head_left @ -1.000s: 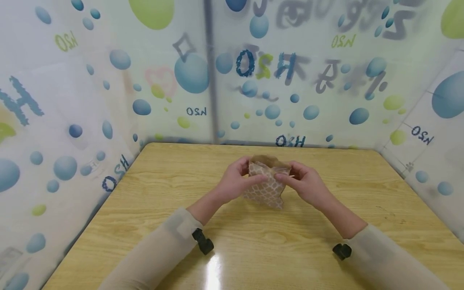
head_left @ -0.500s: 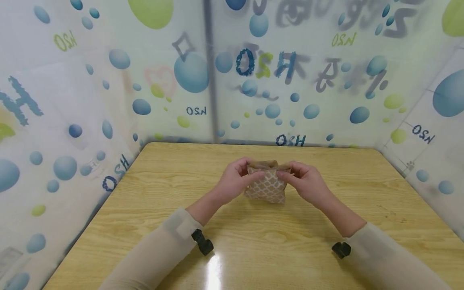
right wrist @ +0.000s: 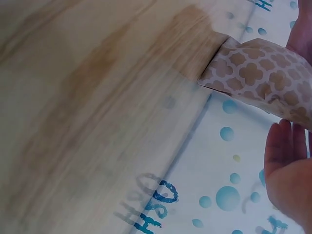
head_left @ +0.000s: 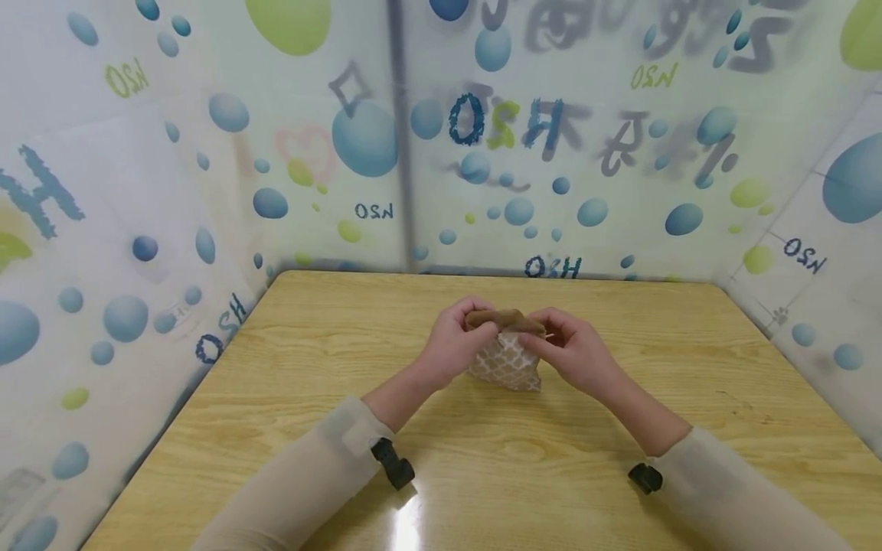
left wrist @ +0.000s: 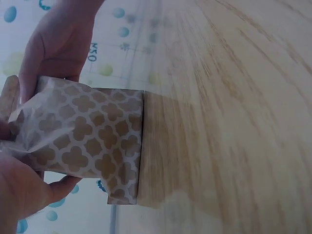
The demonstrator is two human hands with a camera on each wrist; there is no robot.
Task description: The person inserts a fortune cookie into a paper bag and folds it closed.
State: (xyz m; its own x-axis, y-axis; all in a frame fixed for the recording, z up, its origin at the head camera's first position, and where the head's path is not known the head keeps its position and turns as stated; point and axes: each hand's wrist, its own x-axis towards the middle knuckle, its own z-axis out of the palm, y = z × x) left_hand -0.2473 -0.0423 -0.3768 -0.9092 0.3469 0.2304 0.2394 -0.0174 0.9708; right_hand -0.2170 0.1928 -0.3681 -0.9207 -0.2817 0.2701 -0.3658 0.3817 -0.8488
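Note:
A small brown paper bag point(head_left: 508, 363) with a white lattice print stands on the wooden table, its base down. Its upper edge is bent over into a plain brown, crumpled band across the top. My left hand point(head_left: 455, 343) pinches the bag's top left side, thumb in front. At the top right, my right hand point(head_left: 575, 344) pinches it the same way. The left wrist view shows the bag point(left wrist: 92, 131) close up, its base against the table. In the right wrist view my right hand point(right wrist: 290, 175) is partly cut off. What the bag contains is hidden.
The wooden table point(head_left: 331, 459) stretches around the bag, with printed curtain-like walls point(head_left: 592, 153) at its back and sides. Dark clips point(head_left: 394, 463) sit at both sleeve cuffs. Light glares off the table's front part.
The bag's top, standing up a second ago, is now folded down toward me into a brown band. My left hand has shifted slightly right; both hands keep their grip near the top.

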